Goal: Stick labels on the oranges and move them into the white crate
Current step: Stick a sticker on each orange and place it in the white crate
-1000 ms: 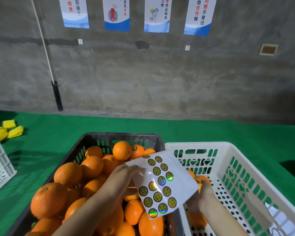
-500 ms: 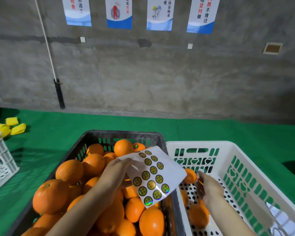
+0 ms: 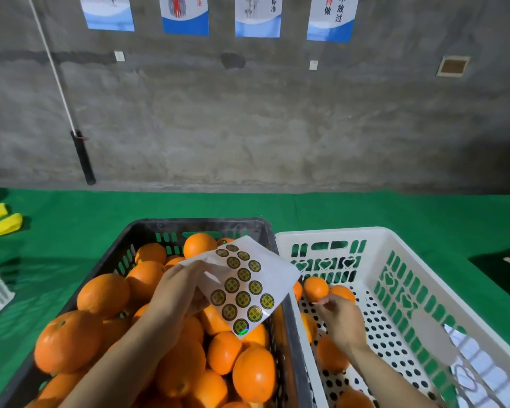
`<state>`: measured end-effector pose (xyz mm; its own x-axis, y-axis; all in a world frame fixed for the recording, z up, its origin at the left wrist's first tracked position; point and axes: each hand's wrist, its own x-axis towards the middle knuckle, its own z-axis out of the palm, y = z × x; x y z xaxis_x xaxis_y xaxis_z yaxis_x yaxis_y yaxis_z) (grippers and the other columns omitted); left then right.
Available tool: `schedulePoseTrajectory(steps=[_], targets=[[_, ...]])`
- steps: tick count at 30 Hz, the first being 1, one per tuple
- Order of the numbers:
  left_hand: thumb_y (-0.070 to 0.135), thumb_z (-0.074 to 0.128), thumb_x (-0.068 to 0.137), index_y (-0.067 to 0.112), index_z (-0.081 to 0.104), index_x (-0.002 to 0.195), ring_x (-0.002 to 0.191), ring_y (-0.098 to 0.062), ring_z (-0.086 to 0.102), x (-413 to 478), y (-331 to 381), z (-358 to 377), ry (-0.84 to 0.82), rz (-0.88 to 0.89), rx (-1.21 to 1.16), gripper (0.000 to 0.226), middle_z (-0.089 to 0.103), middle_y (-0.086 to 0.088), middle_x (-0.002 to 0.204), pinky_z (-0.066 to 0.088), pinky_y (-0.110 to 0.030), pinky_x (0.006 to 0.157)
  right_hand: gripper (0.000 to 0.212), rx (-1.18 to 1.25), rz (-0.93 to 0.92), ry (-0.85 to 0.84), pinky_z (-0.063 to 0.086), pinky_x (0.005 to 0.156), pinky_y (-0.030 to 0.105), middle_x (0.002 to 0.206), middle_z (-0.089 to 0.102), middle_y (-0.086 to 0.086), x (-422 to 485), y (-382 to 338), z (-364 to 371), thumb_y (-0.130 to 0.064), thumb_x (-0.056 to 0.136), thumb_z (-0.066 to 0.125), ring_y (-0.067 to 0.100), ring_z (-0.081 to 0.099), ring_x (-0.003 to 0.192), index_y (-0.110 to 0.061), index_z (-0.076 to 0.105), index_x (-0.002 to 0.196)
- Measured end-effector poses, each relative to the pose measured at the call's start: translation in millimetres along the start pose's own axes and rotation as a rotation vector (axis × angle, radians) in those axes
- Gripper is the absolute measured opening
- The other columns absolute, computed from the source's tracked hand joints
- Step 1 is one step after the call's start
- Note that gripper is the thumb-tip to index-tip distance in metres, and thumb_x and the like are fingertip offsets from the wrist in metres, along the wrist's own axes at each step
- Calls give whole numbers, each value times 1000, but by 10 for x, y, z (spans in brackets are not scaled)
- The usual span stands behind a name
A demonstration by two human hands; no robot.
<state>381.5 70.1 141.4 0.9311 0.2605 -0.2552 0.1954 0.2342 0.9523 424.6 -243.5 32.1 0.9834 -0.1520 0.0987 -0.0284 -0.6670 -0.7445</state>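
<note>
We see the left hand (image 3: 177, 293) raised over the black crate (image 3: 195, 225), its fingers curled round one edge of the label sheet (image 3: 242, 287) and pinching it. The sheet tilts toward the camera, with its rows of round stickers showing. The black crate stands on the green surface (image 3: 306, 210) and is heaped with oranges (image 3: 103, 295). The white crate (image 3: 336, 232) stands just beside it, the two rims touching.

The right hand (image 3: 339, 319) reaches into the white crate, where a few oranges lie along the wall next to the black crate and in the far corner. Its fingers are loosely curled and hold nothing that we can make out. The fingertips are just beside the two oranges in that corner, though we cannot tell whether they touch the fruit.

We judge that this is the placing step, at the point where one cycle gives way to another. With so few oranges in the white crate and so many in the black one, the task looks to be at an early stage.

We think the next move calls for the right hand to come across to the sheet and peel one sticker with its fingertips. It would then press the sticker onto an orange in the black crate and carry that orange over. The left hand must keep the sheet taut and steady for the peel.
</note>
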Motion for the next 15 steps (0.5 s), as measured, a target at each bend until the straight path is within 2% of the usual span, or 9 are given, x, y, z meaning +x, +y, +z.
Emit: schedulePoseTrajectory(steps=[2,4,6,8,10,13,15], targets=[[32,71,84,14,68,115,99,-39,73,74,-82,-29,-19,-11,6,36,73,-20,112,60,-58,82,32,-171,-93,-75,28,45,22,56,59,-5,-55,57,87,-13,92,58,14,59,56,-28,61,63],[37,75,80,19,70,112,100,-38,73,155,-163,-59,-16,-30,13,37,73,-19,112,59,-58,82,41,-216,-152,-71,31,45,16,53,55,-19,-92,72,154,-15,90,55,2,56,56,-40,55,58],[39,77,77,21,71,109,98,-39,73,205,-206,-73,-7,-33,17,37,74,-18,111,59,-59,81,36,-218,-188,-77,36,51,9,57,55,-31,-129,75,208,-22,90,52,-8,54,59,-48,60,67],[38,76,78,20,71,109,98,-38,73,182,-185,-59,-12,-28,20,36,74,-18,111,59,-60,82,25,-300,-228,-102,32,51,9,72,66,-23,-168,106,257,-19,93,54,-6,50,58,-39,70,89],[35,74,81,17,70,110,98,-38,73,98,-131,-22,-24,-13,28,34,74,-19,110,58,-60,84,23,-385,-252,-106,30,52,13,81,72,-12,-179,161,303,-18,97,54,1,51,61,-35,70,98],[24,67,90,11,67,108,97,-39,73,-49,-33,51,-19,13,28,22,74,-22,107,60,-57,82,21,-463,-261,-158,28,49,18,75,69,-6,-159,130,280,-25,97,52,9,53,59,-31,63,80],[18,62,95,11,66,106,99,-41,71,-143,35,80,0,27,38,13,73,-23,108,61,-54,82,19,-484,-289,-211,30,48,20,76,68,-4,-143,122,292,-31,93,50,12,57,63,-26,60,78]])
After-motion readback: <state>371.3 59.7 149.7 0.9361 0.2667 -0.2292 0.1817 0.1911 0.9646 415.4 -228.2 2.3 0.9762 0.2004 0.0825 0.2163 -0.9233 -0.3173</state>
